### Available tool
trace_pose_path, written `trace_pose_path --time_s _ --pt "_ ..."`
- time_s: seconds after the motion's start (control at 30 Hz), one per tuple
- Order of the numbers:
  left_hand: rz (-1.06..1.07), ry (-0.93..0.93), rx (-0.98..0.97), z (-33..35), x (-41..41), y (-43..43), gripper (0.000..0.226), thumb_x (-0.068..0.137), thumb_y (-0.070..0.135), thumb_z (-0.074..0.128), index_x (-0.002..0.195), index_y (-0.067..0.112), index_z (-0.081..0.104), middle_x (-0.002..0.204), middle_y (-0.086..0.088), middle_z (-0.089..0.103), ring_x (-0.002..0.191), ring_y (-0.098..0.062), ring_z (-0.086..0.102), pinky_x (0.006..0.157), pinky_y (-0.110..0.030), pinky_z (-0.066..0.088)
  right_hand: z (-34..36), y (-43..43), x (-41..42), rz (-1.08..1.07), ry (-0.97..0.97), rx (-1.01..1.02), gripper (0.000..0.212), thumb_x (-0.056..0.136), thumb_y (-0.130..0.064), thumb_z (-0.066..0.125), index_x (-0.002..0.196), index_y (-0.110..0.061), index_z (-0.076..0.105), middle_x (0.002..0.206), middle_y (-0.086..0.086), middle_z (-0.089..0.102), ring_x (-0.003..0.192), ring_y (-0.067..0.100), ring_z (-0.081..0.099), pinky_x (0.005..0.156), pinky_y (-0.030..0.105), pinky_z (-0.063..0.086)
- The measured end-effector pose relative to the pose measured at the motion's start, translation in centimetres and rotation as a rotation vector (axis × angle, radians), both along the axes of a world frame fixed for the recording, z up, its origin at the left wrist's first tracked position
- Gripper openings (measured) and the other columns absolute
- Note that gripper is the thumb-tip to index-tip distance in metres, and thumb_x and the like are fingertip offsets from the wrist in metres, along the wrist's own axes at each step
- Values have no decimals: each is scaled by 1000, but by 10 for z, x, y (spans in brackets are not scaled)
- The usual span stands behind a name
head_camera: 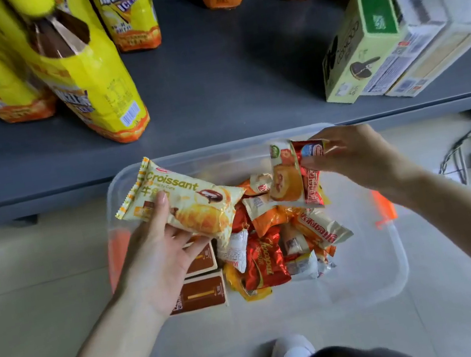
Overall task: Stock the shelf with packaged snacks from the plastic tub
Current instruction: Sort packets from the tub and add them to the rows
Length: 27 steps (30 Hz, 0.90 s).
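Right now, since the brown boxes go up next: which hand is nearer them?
Left. The left hand, holding the croissant pack, is directly over the brown boxes; the right hand, holding two small packs, is across the tub.

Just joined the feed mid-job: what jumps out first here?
The left hand holds a cream Croissant packet over the clear plastic tub, while the right hand pinches two small snack packets above it. Tall yellow iced-tea bottles stand on the left of the grey shelf behind.
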State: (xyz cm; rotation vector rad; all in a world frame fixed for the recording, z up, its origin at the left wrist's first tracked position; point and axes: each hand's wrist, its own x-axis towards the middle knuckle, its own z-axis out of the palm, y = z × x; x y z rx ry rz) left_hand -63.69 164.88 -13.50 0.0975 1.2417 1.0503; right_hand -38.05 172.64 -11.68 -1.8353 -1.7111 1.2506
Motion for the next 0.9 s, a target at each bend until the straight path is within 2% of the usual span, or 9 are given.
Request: trace_pose_path --time_s 0.07,0.2,0.3,0.4,0.5,0.6,0.7,0.8,0.9 --pt "58 49 17 42 5 -7 47 87 39 53 127 15 55 113 -11 70 100 -26 69 81 -46 57 49 -11 -9 -16 243 -188 29 82 -31 64 101 -8 66 97 8 72 91 21 69 82 29 57" --pt "-24 87 72 149 16 -18 57 82 43 54 130 12 52 117 -16 67 108 -33 65 88 -55 53 156 -31 -36 -91 573 -411 43 83 -34 53 115 -6 59 102 11 72 95 26 69 86 35 56" --pt "-96 116 125 232 19 -22 61 73 48 59 126 17 55 119 -13 67 109 -31 65 90 -54 52 235 -41 -57 -198 599 -418 39 92 -35 50 125 -13 53 101 9 71 93 24 69 88 42 55" --pt "-130 164 165 305 19 -28 56 71 43 65 121 19 58 116 -11 68 107 -29 66 91 -52 52 307 -46 -75 -261 542 -381 31 95 -40 47 116 -20 58 95 3 73 90 20 70 92 42 53" --pt "-113 220 197 373 17 -35 50 70 32 70 115 12 62 106 -7 73 97 -25 69 81 -44 54 379 -49 -87 -204 504 -375 49 80 -63 59 114 -28 60 105 0 72 100 20 68 101 45 46" --pt "-78 208 244 443 11 -34 44 73 23 68 113 6 63 104 -12 72 93 -27 70 77 -41 56 456 -48 -88 -85 537 -385 41 79 -36 72 116 -27 59 112 1 70 107 22 65 104 50 43" --pt "-71 196 302 513 1 -26 41 76 23 66 114 8 63 105 -9 73 95 -25 70 83 -44 55 533 -43 -83 38 611 -403 43 84 -7 68 125 -15 56 119 11 67 110 26 64 102 46 46" --pt "-52 188 360 580 -7 -16 39 75 25 64 111 8 63 104 -9 73 91 -23 71 77 -43 59 611 -36 -83 111 604 -293 40 83 -4 67 122 -11 58 116 11 68 107 24 65 95 34 52" --pt "-51 199 419 643 -11 -8 35 73 28 64 104 12 64 100 -6 74 90 -20 71 73 -39 60 681 -33 -84 124 541 -136 41 77 -8 72 117 -7 61 109 11 70 102 26 67 91 34 54"
